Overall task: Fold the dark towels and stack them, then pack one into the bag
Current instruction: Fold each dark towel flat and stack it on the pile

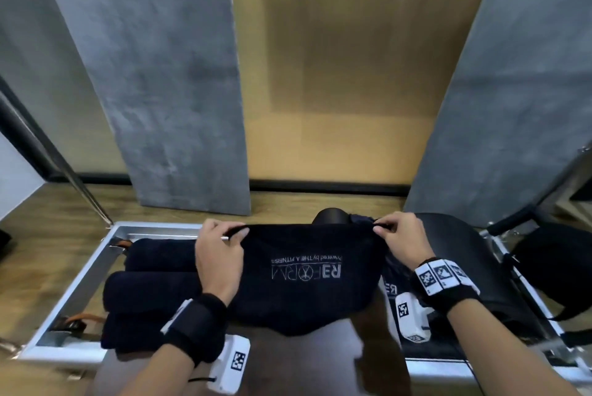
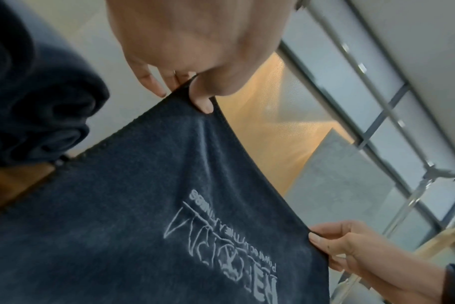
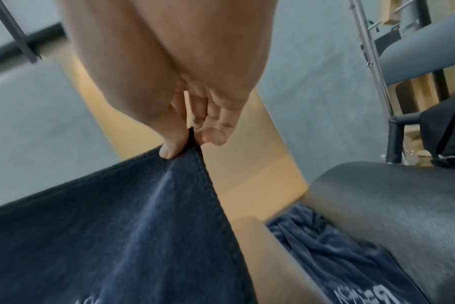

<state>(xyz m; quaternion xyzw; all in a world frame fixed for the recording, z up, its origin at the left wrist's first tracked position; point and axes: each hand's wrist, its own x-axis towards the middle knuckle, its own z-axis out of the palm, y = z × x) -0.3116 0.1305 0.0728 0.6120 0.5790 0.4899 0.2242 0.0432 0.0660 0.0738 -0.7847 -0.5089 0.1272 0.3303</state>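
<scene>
I hold one dark towel [image 1: 307, 270] up by its top edge. My left hand [image 1: 217, 254] pinches one top corner between thumb and fingers, and my right hand [image 1: 403, 242] pinches the other top corner the same way. The towel hangs spread out between them, with its white logo [image 1: 307, 270] facing me, over the brown top [image 1: 320, 360] of the exercise machine.

By the left edge of the machine's silver frame [image 1: 80, 283], three dark towels [image 1: 150, 293] lie bundled close together. I think those are already done and stacked. Just under my right hand, beside a black padded roll [image 1: 474, 267], more dark towel cloth [image 3: 333, 251] lies crumpled. That one looks not folded yet.

A black bag [image 1: 557, 267] hangs at the far right edge. I cannot tell if anything is inside it.

So I think I am about halfway: this towel needs folding, then the crumpled one, then one goes into the bag.
</scene>
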